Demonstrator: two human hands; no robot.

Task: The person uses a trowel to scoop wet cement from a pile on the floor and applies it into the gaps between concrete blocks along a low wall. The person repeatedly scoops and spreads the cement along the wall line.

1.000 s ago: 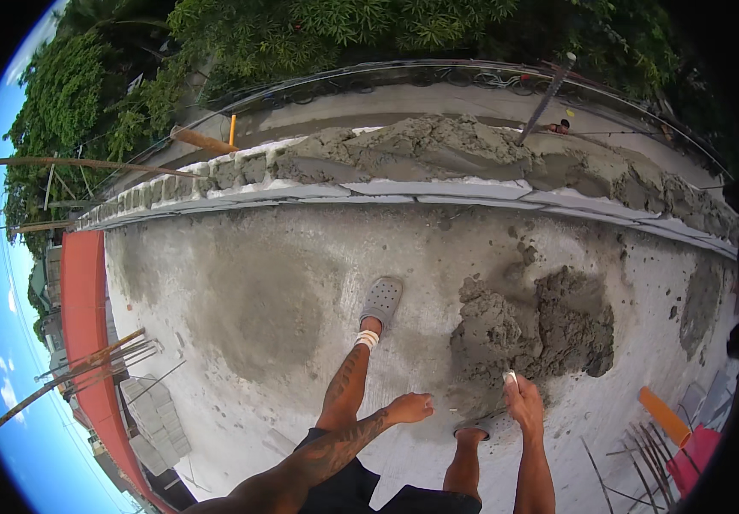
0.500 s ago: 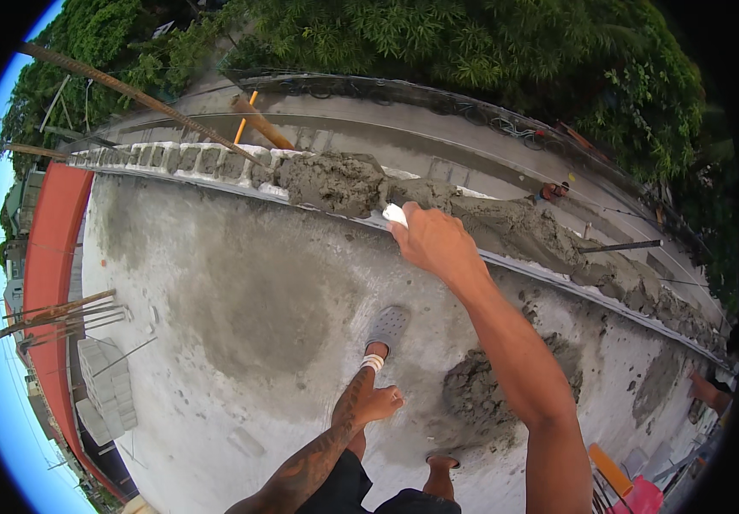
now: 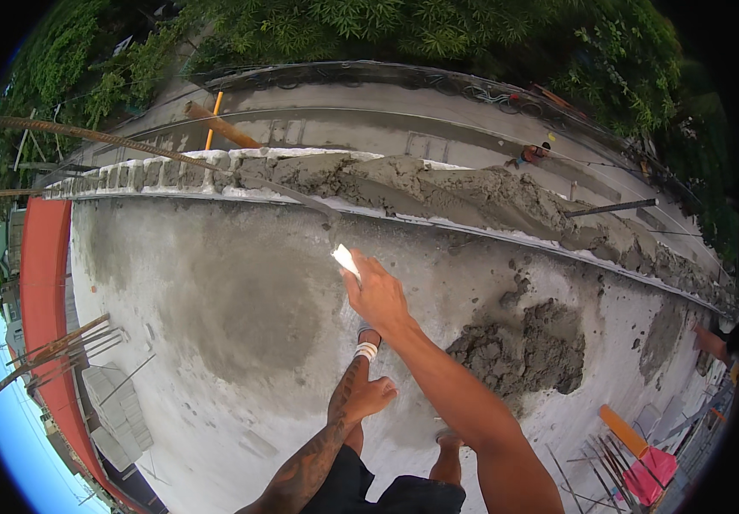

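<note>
In my right hand (image 3: 378, 295) is a trowel (image 3: 345, 260), gripped by its white handle. Its thin grey blade reaches away to the left and lies against the mortar at the inner edge of the block wall (image 3: 344, 202). Thick wet mortar (image 3: 403, 184) covers the wall's top from the middle to the right, smoother near the blade and lumpier farther along. My left hand (image 3: 373, 397) is a loose fist in front of my left leg, with nothing visible in it. Both arms come in from the lower edge.
A mortar heap (image 3: 532, 343) lies on the floor to the right. A rebar (image 3: 86, 130) crosses the wall at left; another bar (image 3: 613, 207) sticks out at right. Concrete blocks (image 3: 116, 403) are stacked at left. Beyond the wall, a person (image 3: 532, 154) is on the street below.
My right hand has moved left and toward me with the trowel, whose blade now shows at the wall's edge. Mortar reaches farther left and looks flatter there. My left fist stays about where it was.
</note>
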